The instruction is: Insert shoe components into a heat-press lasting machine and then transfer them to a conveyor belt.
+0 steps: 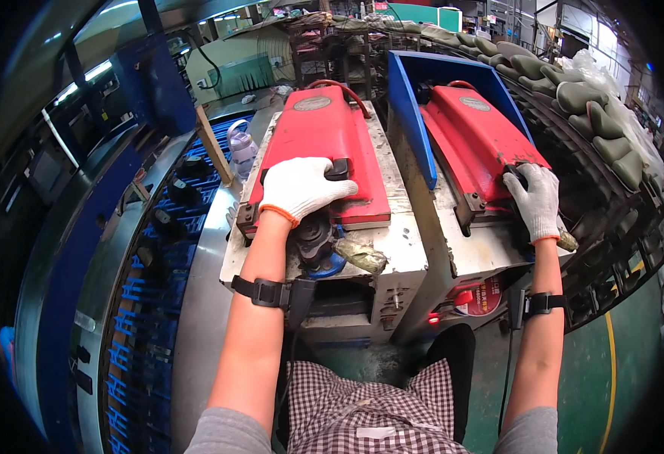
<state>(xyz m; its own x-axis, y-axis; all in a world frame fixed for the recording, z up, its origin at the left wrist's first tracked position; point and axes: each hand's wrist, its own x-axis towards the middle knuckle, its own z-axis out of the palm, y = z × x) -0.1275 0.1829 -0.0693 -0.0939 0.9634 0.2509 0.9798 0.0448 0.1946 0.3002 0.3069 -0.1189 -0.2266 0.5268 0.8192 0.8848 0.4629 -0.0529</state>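
Two red machine covers stand side by side before me on pale, worn housings. On the left cover, my left hand in a white knit glove with an orange cuff is closed round a black handle, its thumb pointing right. My right hand, gloved likewise, grips the black handle at the near end of the right cover. Both covers are down, so whatever lies beneath is hidden. Below my left hand are a dark round knob and an olive-green wrapped piece. Another olive-green tip shows beside my right wrist.
A blue metal guard rises round the right machine. To the left run a conveyor with blue prongs and a clear bottle. A rack of olive-green padded pieces curves along the right. A red light glows low between the machines.
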